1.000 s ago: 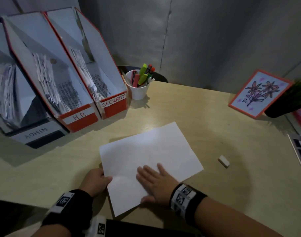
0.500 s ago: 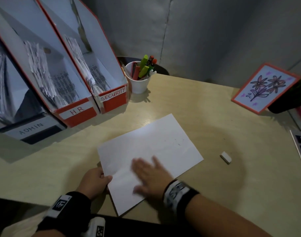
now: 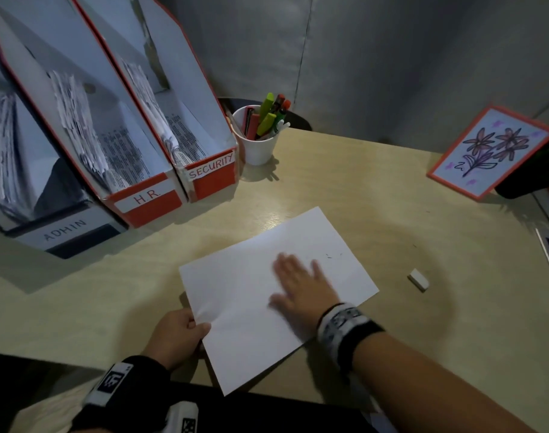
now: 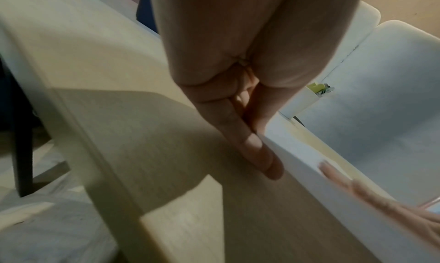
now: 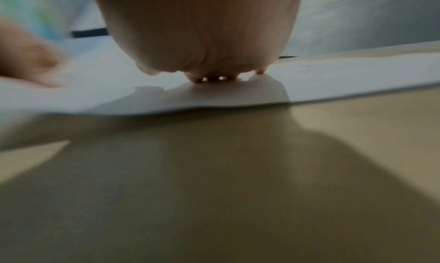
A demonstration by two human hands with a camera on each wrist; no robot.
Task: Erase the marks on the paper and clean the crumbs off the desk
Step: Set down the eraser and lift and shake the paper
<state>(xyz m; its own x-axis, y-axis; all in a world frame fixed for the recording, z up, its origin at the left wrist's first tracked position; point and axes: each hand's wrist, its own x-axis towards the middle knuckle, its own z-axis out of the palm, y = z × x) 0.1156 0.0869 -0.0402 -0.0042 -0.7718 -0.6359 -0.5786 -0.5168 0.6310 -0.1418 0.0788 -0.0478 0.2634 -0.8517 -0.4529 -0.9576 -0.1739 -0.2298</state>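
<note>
While the right hand [image 3: 301, 295] lies flat on the sheet of paper [image 3: 251, 307], its fingers [image 3: 282, 264] straight and slightly apart, the left hand [image 3: 179, 335] pinches the sheet's near-left edge, fingers curled with the thumb on top. A few dark crumbs [image 3: 329, 256] lie just beyond the right fingertips, toward the far-right corner. By my reading this is the brushing step: sweep lightly outward toward that corner, palm low, so the specks roll off without smearing, and keep the left pinch firm so the paper neither slides nor buckles. On the wooden counter [image 3: 392, 189], the white eraser [image 3: 418, 279] rests apart to the right.
</note>
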